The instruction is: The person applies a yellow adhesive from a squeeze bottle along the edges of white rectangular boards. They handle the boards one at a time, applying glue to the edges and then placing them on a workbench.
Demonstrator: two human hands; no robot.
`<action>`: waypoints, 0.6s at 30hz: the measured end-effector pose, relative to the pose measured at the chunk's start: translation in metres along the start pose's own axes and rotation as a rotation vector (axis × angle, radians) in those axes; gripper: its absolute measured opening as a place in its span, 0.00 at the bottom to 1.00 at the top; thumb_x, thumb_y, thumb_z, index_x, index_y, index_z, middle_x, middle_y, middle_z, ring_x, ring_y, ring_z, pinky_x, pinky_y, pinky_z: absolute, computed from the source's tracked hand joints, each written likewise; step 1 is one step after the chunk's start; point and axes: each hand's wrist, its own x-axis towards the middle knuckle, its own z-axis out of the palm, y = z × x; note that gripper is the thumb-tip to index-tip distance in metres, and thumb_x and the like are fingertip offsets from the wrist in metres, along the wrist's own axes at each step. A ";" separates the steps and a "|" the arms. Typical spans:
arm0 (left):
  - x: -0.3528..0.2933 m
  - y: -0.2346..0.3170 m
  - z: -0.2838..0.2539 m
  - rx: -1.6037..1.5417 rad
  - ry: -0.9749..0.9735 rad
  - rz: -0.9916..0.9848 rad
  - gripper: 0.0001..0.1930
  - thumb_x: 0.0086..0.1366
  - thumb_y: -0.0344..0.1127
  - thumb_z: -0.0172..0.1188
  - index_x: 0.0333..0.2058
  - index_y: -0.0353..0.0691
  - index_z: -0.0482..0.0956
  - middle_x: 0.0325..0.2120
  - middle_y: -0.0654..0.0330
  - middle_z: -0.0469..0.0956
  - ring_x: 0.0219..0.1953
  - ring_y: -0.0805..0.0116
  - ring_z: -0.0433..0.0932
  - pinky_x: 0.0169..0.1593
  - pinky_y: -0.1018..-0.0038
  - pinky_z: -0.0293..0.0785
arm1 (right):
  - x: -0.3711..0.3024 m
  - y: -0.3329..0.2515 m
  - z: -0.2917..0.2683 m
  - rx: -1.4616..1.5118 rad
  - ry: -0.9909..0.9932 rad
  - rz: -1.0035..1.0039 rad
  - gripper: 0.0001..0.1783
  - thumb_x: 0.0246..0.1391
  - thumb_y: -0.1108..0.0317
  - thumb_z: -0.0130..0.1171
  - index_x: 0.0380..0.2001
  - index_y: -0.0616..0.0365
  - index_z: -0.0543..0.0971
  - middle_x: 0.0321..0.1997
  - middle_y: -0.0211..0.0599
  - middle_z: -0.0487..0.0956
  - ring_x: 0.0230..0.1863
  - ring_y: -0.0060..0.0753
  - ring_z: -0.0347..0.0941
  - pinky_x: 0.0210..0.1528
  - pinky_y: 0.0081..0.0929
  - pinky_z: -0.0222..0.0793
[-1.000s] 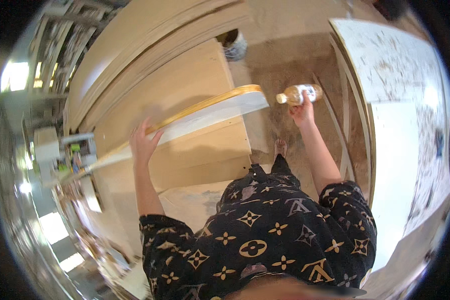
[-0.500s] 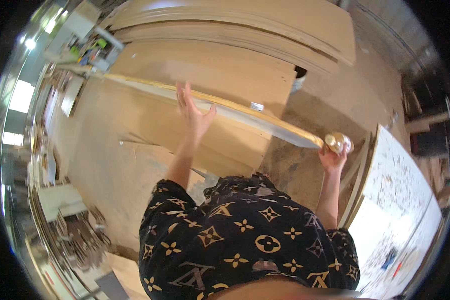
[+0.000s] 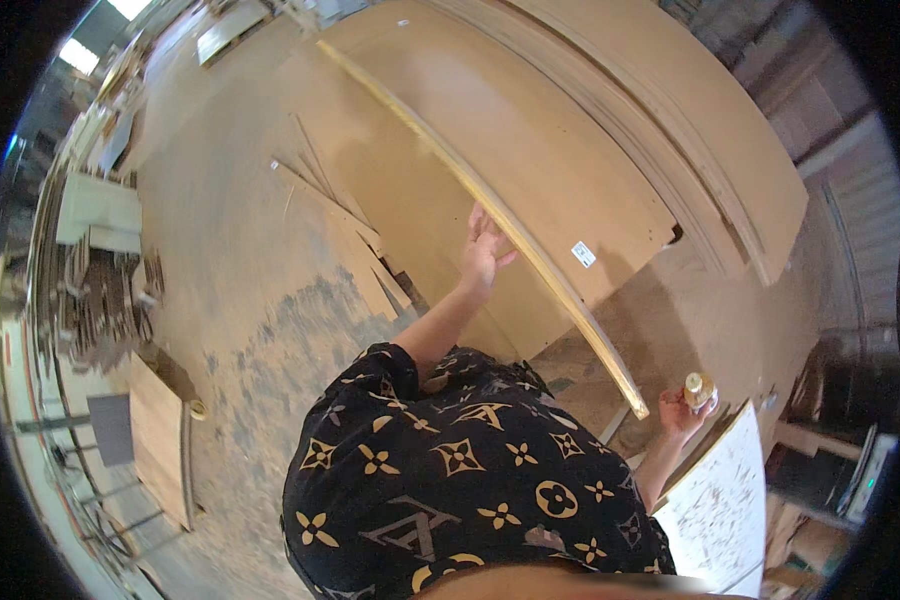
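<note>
A long panel (image 3: pixel 532 252) with a yellowish edge runs slantwise before me, seen almost edge-on. My left hand (image 3: pixel 487 258) is at its near side around the middle, fingers stretched and thumb apart. The fingertips meet the panel's edge, and I cannot tell how firmly they press. Just beyond the panel's near right end is my right hand (image 3: pixel 682 418), its fingers wrapped round a small bottle (image 3: pixel 701 390) with yellowish contents and a pale cap. A small gap shows between this hand and the panel end.
Large brown boards (image 3: pixel 570 150) lie stacked beyond the panel, one bearing a white label (image 3: pixel 582 254). A white speckled board (image 3: pixel 722 500) stands at my right. Wood strips (image 3: pixel 320 185) lie on the dusty floor to the left, near a leaning wooden board (image 3: pixel 160 435).
My view has turned, so the panel now slants more steeply. My left hand stays by the panel's middle, with its fingers lower against the edge. The right hand, still holding the bottle, sits slightly away from the panel's end.
</note>
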 end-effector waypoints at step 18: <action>-0.001 0.018 -0.010 -0.087 -0.098 -0.050 0.41 0.63 0.74 0.27 0.69 0.61 0.38 0.68 0.58 0.50 0.65 0.52 0.56 0.59 0.50 0.60 | 0.005 -0.010 0.094 -0.202 -0.293 0.017 0.23 0.53 0.44 0.59 0.50 0.38 0.75 0.49 0.23 0.78 0.47 0.27 0.73 0.50 0.45 0.62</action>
